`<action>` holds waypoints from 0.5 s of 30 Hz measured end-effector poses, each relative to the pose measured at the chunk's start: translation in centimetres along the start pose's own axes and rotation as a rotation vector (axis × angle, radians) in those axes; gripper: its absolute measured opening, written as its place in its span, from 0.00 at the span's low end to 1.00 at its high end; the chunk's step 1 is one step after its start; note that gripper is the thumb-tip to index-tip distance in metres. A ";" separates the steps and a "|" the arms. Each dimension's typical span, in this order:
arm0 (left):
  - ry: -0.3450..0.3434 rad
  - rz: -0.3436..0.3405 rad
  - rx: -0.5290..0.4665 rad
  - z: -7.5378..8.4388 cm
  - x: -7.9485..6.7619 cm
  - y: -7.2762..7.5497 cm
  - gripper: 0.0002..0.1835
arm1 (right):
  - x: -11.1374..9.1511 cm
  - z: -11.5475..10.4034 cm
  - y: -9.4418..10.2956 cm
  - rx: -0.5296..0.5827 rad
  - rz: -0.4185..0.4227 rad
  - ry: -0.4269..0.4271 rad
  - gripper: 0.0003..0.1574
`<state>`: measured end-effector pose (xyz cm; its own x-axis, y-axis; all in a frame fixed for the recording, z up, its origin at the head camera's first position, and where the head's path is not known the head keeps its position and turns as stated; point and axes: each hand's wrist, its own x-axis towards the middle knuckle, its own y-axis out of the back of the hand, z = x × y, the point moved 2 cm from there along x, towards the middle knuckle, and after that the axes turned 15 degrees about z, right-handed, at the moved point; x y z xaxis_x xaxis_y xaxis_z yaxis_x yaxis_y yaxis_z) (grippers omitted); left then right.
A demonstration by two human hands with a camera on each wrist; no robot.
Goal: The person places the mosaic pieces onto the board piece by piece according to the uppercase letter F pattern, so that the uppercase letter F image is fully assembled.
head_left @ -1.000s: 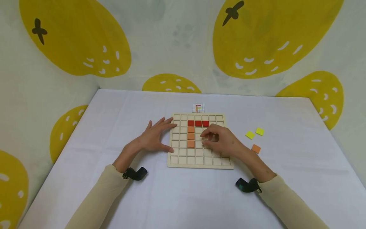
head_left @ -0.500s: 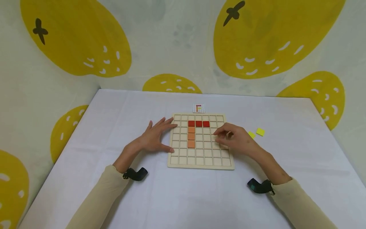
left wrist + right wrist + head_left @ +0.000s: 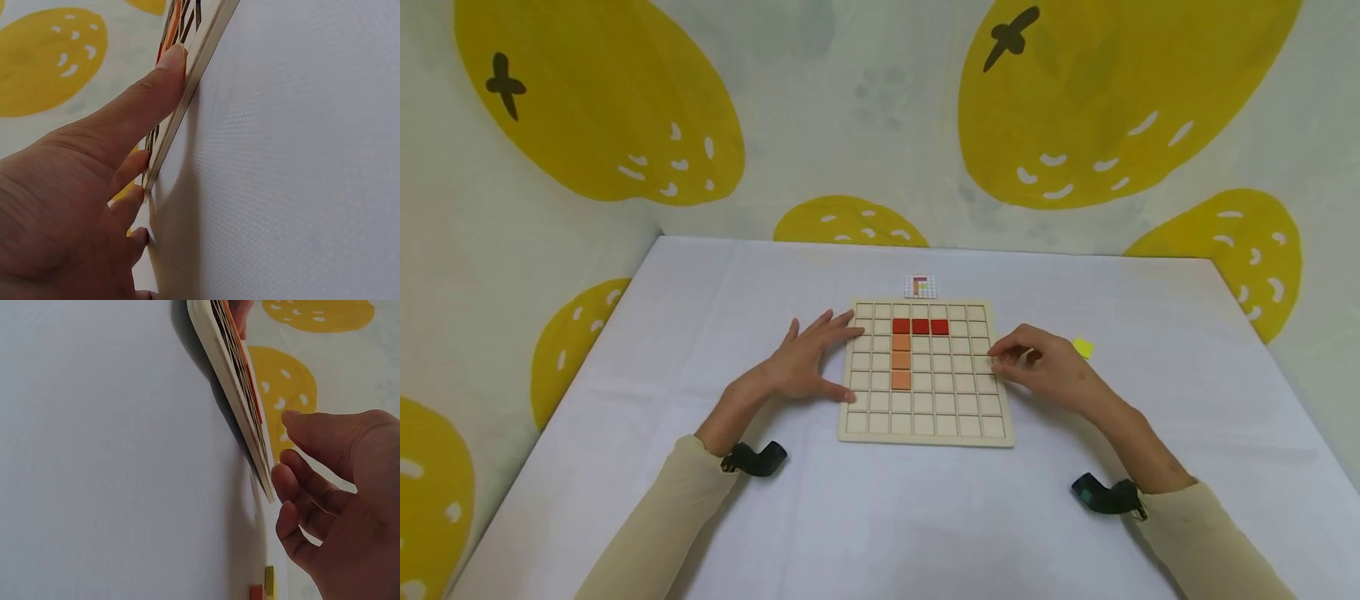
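Observation:
A wooden grid board point(image 3: 932, 425) lies flat on the table. Three red tiles point(image 3: 920, 327) form a row in its upper part, and three orange tiles point(image 3: 901, 360) run down from the row's left end. My left hand point(image 3: 805, 358) is spread along the board's left edge. Its thumb point(image 3: 172, 69) rests on the rim in the left wrist view, the fingers lying farther along that edge. My right hand point(image 3: 1052, 371) hovers by the board's right edge with fingers loosely bent. In the right wrist view, its thumb and fingers stand apart with nothing between them.
A small patterned card point(image 3: 921, 287) lies just behind the board. One loose yellow tile point(image 3: 1083, 347) shows beyond the right hand. An orange tile point(image 3: 256, 592) and a yellow tile point(image 3: 269, 581) appear low in the right wrist view. White cloth point(image 3: 880, 517) covers the table.
My right hand has moved rightward from over the middle of the board to its right edge, now hiding some of the loose tiles. My left hand has stayed in place.

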<state>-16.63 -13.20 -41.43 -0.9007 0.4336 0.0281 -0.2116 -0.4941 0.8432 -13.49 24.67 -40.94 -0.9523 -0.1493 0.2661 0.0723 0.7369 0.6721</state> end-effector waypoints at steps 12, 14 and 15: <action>-0.006 0.014 -0.035 -0.1 -0.3 -0.1 0.54 | -1.0 1.5 1.8 -0.049 0.021 -0.019 0.11; -0.007 0.013 -0.041 -0.2 -0.2 -0.1 0.54 | -1.2 1.7 2.2 -0.060 0.011 -0.033 0.11; -0.007 0.013 -0.043 -0.2 -0.2 -0.1 0.54 | -1.3 1.8 2.4 -0.064 0.006 -0.042 0.11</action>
<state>-16.50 -13.37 -41.68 -0.9010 0.4317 0.0427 -0.2159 -0.5314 0.8191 -12.63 27.81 -40.86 -0.9632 -0.1160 0.2423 0.0960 0.6938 0.7137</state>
